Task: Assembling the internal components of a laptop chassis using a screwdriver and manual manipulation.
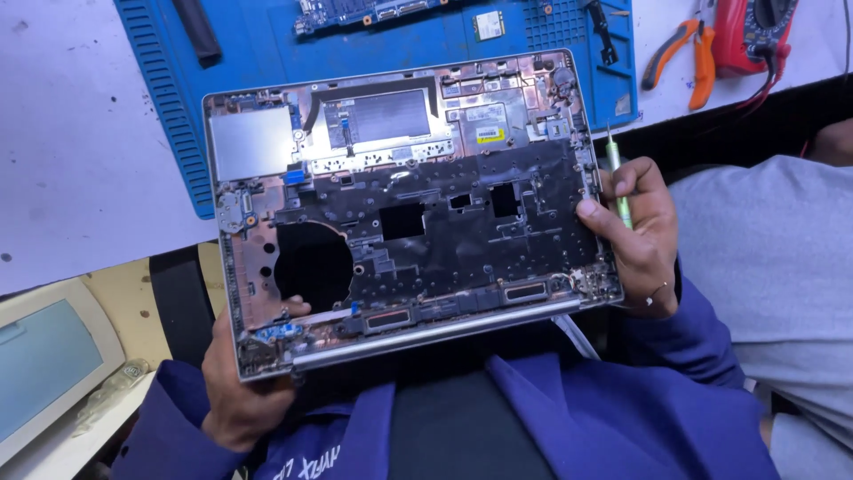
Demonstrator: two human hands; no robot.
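An opened laptop base shell [409, 213], with its inner black frame and copper-coloured metal bared, is held tilted over my lap. My left hand [240, 382] grips its near left corner, with the thumb lying on the inside near a small blue board. My right hand [640, 236] clasps the shell's right edge and also holds a thin green-handled screwdriver [620, 191] upright against that edge. Both sleeves are dark blue.
A blue work mat [258, 44] on the white table holds a circuit board [364, 11] and a small card. Orange-handled pliers [689, 49] and a red meter [755, 31] lie at the back right. A pale monitor [49, 360] stands low left. Another person's grey-clad leg [773, 258] is at right.
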